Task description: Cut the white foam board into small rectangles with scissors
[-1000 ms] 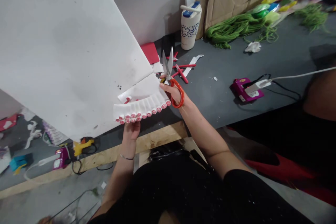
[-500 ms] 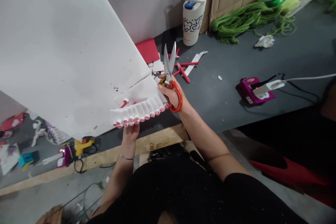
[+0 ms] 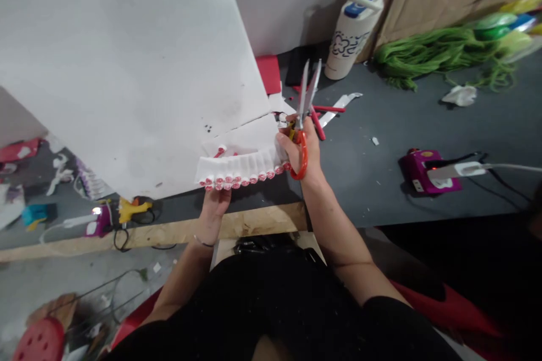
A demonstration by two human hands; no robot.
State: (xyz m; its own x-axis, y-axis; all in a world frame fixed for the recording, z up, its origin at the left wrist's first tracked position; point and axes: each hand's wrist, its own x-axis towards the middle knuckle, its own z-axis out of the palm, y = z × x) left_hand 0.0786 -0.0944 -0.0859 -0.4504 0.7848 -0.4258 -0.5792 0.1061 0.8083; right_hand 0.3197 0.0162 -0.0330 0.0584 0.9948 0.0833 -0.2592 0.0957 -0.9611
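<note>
A row of white rolls [image 3: 237,168] with red-and-white ends runs along the near edge of the large white board, its ends facing me. My left hand [image 3: 217,203] supports the row from below near its left end, most of its fingers hidden beneath. My right hand [image 3: 307,149] is closed around scissors [image 3: 302,146] with orange handles, the parted blades pointing away from me. Its thumb lies at the right end of the row. A small white-wrapped red stick [image 3: 221,150] rests behind the rolls.
The white board [image 3: 139,67] covers much of the grey table [image 3: 359,180]. Beyond the scissors lie red sticks [image 3: 330,109] and paper scraps. A tumbler [image 3: 349,39], green yarn [image 3: 440,53] and a purple power block [image 3: 427,172] stand right. A yellow glue gun [image 3: 132,208] lies left.
The view has shifted, so the table things sit farther right. Both hands keep the rolls and scissors; the row now looks more level. The scissor blades look closer together.
</note>
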